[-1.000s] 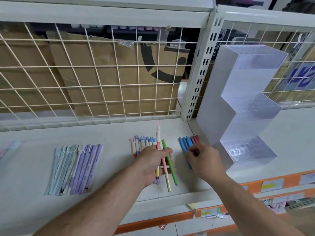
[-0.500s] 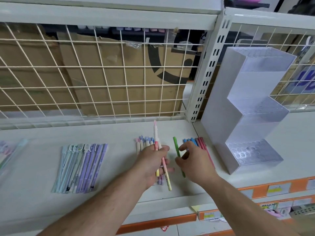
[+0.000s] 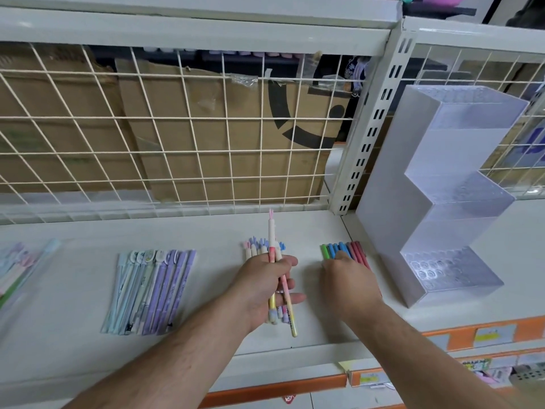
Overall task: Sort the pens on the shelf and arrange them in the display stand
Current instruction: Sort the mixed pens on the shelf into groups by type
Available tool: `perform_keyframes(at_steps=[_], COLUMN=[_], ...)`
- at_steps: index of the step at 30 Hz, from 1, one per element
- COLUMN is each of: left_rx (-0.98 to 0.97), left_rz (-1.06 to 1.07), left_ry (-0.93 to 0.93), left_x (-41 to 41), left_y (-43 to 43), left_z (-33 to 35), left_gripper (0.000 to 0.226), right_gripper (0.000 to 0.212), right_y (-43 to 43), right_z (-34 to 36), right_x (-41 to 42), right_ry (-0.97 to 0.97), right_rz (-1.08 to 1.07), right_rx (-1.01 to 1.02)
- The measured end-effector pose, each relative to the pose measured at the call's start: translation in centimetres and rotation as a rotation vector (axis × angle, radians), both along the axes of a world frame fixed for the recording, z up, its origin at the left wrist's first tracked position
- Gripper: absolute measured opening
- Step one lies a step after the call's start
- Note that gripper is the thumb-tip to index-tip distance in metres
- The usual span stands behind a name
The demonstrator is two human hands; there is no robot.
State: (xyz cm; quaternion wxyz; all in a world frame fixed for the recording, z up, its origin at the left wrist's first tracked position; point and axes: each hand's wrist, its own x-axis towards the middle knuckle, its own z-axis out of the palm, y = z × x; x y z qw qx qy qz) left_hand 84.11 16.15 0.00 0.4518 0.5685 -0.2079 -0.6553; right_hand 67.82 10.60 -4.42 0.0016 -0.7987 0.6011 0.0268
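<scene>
My left hand (image 3: 267,286) grips a pink-and-yellow pen (image 3: 274,255) that points up and away, held over a bunch of pastel pens (image 3: 255,249) lying on the white shelf (image 3: 88,358). My right hand (image 3: 346,280) lies fingers-down on a row of green, blue and red pens (image 3: 343,249); the green one is at the row's left edge. A clear stepped display stand (image 3: 442,202) with round holes in its tiers stands just right of that row. A group of pale blue and purple pens (image 3: 153,290) lies to the left.
A wire grid (image 3: 177,128) backs the shelf, with cardboard boxes behind it. A white slotted upright (image 3: 368,128) divides the two bays. Packaged pens (image 3: 20,267) lie at the far left. Orange price strips (image 3: 472,335) line the front edge.
My right hand took the green pen from my left hand's side and laid it at the left end of the blue and red row. My left hand still holds the pink pen.
</scene>
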Motion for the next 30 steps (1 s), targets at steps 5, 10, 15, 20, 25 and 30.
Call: perform_keyframes(at_steps=[5, 10, 15, 20, 25, 30], left_rx=[-0.007, -0.018, -0.041, -0.082, -0.097, -0.069], left_rz=[0.006, 0.004, 0.009, -0.016, -0.025, 0.059], left_ry=[0.018, 0.052, 0.076, 0.097, 0.083, -0.038], left_x=[0.5, 1.2, 1.8, 2.5, 4.2, 6.3], left_y=[0.2, 0.5, 1.0, 2.0, 3.0, 3.9], left_z=[0.2, 0.4, 0.6, 1.0, 0.9, 0.2], left_gripper=[0.018, 0.019, 0.021, 0.022, 0.025, 0.021], right_gripper=[0.023, 0.028, 0.016, 0.004, 0.015, 0.008], right_y=[0.1, 0.8, 2.0, 4.9, 5.8, 5.9], right_z=[0.4, 1.0, 1.8, 5.6, 5.2, 4.4], right_x=[-0.1, 0.2, 2.0, 4.9, 7.0, 8.6], right_ry=[0.056, 0.012, -0.669, -1.089, -1.032, -0.987], right_rz=[-0.018, -0.03, -0.01, 0.028, 0.016, -0.157], right_rx=[0.002, -0.036, -0.116, 0.415, 0.427, 0.302])
